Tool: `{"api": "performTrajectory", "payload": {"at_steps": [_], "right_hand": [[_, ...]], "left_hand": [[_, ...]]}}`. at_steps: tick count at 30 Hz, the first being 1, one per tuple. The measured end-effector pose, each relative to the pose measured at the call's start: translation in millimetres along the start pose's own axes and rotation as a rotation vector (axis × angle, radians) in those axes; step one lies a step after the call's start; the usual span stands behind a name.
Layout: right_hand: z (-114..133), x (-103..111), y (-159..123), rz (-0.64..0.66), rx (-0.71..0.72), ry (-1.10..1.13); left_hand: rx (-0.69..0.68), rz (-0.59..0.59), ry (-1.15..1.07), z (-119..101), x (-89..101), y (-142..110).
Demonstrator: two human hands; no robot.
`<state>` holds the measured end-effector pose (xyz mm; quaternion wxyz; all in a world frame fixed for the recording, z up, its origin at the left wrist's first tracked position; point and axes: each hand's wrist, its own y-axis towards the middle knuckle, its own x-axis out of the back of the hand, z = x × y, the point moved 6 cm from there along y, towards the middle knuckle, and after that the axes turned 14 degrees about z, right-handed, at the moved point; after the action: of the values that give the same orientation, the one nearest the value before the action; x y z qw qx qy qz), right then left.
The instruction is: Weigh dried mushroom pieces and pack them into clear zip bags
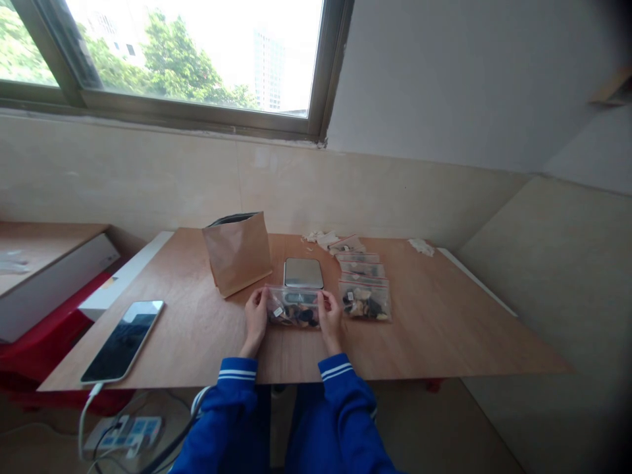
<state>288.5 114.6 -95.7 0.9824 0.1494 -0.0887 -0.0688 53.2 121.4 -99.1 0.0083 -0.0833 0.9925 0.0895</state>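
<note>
Between my two hands is a clear zip bag (295,316) with dark and pale dried pieces and a small white label inside. My left hand (256,317) pinches its upper left corner, and my right hand (330,315) pinches the upper right corner. Just behind the bag lies a flat kitchen scale (303,271) with a metal top; the bag hides its front edge. To the right, several similar filled zip bags (365,303) lie overlapping in a row. An open brown paper bag (237,253) stands upright behind my left hand.
A phone (123,342) with a white charging cable lies at the left of the wooden table (434,329). Pale scraps (421,247) rest near the back edge. A power strip (126,434) with cables is on the floor at lower left. A wall and window stand behind.
</note>
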Motion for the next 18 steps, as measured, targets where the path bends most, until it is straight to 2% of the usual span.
{"api": "performTrajectory", "payload": {"at_steps": [10, 15, 18], "right_hand": [[-1.4, -1.1, -0.3, -0.038, 0.013, -0.076], [-1.7, 2.7, -0.6, -0.07, 0.003, -0.005], [-3.1, 0.4, 0.4, -0.021, -0.017, 0.049]], "left_hand": [[0.005, 0.015, 0.044, -2.8, -4.1, -0.2], [0.003, 0.065, -0.052, -8.3, -6.7, -4.9], [0.004, 0.106, -0.104, -11.6, -8.0, -10.4]]}}
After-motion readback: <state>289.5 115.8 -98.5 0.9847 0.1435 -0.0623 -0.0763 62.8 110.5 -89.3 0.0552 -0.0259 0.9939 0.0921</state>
